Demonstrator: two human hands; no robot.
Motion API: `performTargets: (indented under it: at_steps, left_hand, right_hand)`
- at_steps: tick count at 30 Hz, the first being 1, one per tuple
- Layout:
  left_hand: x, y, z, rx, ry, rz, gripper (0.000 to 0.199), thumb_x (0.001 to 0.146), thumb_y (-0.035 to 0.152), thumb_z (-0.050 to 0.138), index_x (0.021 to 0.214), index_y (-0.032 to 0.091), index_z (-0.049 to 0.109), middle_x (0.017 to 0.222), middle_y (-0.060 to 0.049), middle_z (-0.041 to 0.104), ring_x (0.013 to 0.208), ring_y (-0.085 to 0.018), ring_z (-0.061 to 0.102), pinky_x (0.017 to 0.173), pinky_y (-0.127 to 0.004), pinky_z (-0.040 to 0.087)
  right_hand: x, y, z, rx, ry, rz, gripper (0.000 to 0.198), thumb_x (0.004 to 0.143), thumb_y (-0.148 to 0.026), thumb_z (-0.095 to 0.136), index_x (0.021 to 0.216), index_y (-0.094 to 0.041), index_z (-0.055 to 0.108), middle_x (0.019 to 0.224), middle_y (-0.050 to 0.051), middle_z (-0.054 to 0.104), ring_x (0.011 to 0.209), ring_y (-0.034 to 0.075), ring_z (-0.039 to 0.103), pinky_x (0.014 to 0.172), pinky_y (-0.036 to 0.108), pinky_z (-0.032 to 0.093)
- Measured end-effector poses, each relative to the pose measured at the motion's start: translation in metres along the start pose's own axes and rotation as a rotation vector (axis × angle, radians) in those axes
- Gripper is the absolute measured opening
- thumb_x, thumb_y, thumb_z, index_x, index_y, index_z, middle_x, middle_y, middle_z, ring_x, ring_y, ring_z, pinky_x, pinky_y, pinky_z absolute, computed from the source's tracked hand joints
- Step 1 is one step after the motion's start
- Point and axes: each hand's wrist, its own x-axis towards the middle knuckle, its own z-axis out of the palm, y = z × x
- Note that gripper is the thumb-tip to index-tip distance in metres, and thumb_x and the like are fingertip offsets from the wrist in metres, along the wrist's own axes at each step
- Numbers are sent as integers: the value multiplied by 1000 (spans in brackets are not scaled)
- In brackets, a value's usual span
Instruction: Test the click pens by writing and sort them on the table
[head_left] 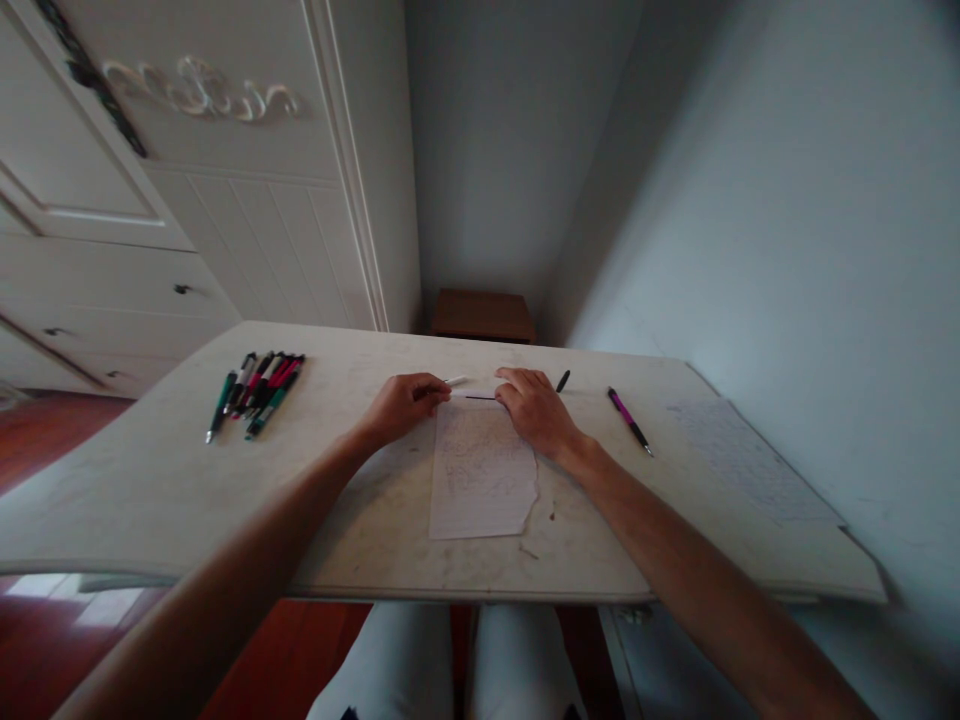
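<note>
A thin pen refill [480, 398], clear at its left part and dark further right, spans the gap between my hands. My left hand [411, 405] pinches its left end between thumb and fingertips. At the other end, my right hand [536, 408] has its thumb and bent fingers closed on the tip, though the exact contact is partly hidden. Just behind the left fingertips lies a small white pen part [456, 380]. A black pen barrel piece [562, 381] shows beyond the right hand. Below both hands lies a handwritten sheet of paper [480, 480] with a torn right edge.
Several pens [259, 388] lie in a bunch on the left of the white table [352, 560]. A purple and black pen [630, 420] rests to the right. Another written sheet [750, 460] lies near the wall. Behind the table stands a brown wooden box-like piece [484, 312].
</note>
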Motion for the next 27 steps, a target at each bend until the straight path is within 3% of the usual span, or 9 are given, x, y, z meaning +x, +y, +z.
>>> performTargets:
  at_steps: [14,21,27]
  left_hand:
    - [0,-6,4,-10,-3,27,23,79,33,62,87,14,72,63,0,66,55,-10,56,56,-20,44]
    - [-1,-1,4,85,12,67,21,78,30,62,85,15,74,77,-3,73,65,-12,61,61,-21,47]
    - [-4,-1,3,144,8,91,19,79,29,63,86,15,74,72,-1,72,59,-10,58,58,-20,46]
  right_hand:
    - [-1,-1,0,48,30,-3,21,94,-12,46,89,-15,66,121,14,63,111,26,55,96,42,41]
    - [-2,0,1,119,85,10,19,93,-12,46,90,-16,65,119,13,63,111,25,55,96,43,41]
    - [-3,0,1,136,105,26,16,93,-13,49,92,-16,65,121,14,62,112,26,55,97,44,42]
